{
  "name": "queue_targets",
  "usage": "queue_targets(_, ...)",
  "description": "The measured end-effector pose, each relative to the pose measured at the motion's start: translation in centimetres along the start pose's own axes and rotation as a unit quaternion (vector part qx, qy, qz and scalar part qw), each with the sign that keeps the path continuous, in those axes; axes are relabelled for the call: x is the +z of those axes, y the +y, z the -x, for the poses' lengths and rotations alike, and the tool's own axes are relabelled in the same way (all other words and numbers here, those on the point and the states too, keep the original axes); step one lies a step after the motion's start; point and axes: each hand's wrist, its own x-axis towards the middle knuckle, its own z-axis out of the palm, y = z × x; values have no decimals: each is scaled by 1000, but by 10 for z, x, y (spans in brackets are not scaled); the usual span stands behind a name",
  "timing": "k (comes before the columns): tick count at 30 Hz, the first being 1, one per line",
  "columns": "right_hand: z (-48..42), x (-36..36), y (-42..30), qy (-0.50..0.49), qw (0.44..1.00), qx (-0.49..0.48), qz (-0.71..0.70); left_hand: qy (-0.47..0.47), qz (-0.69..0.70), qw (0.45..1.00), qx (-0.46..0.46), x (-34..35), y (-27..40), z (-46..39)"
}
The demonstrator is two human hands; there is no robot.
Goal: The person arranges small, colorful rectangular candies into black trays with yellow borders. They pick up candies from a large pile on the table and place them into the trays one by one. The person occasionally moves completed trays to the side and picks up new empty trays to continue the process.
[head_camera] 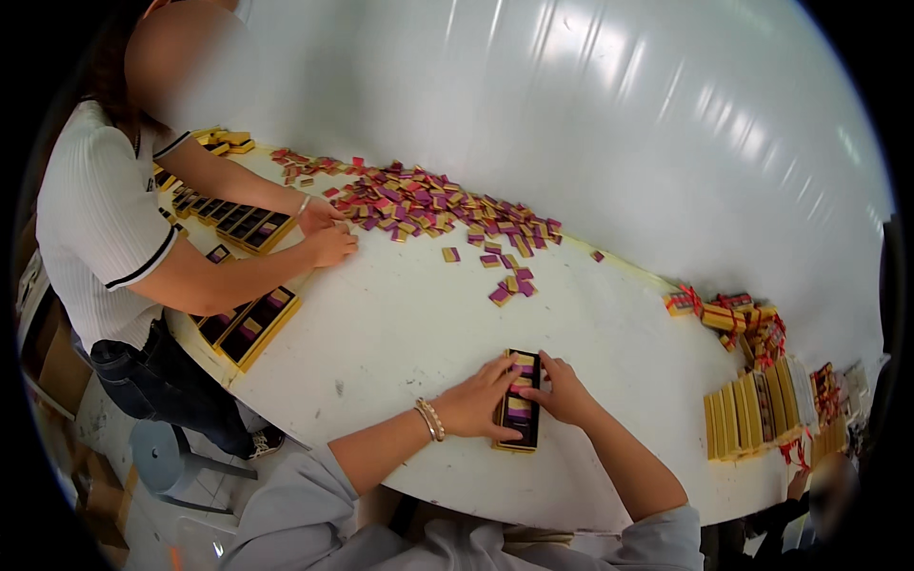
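Observation:
A narrow gold box point(530, 432) with dark compartments lies on the white table in front of me, its length pointing away from me. Small gold-and-purple wrapped pieces point(519, 410) sit in several of its compartments; the nearest one shows dark. My left hand point(471, 401) grips the box along its left side, thumb at the near end and fingertips over the far part. On the right side, my right hand point(566, 394) has its fingers at the far corner and its thumb over a wrapped piece in the middle. Whether that thumb and fingers pinch anything is unclear.
A heap of wrapped pieces point(421, 203) lies along the back of the white table point(371, 314). At left a co-worker point(114, 214) reaches toward it, near partly filled boxes point(258, 325). Stacked gold boxes point(742, 414) and red-ribboned boxes point(725, 317) stand right. A stool point(161, 457) is lower left.

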Motion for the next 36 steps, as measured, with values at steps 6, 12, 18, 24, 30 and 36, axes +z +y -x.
queue_targets(6,6,-8,3,-8,1000,13,1,-4,10,1000,-2,-2,6,-7)
queue_targets(12,2,-6,14,4,998,-58,9,45,9,998,-32,-8,-28,-28)
queue_targets(18,3,-6,27,17,992,-84,-92,-23,66,996,-57,-14,-26,-48)
queue_targets(24,-1,5,35,37,989,-75,-122,9,113,993,-34,-4,-34,-51)
queue_targets(30,-12,-3,30,15,990,-34,-135,63,66,996,-13,11,-44,-52)
queue_targets(36,-20,3,42,20,980,-14,-200,89,33,995,-30,12,-37,-52)
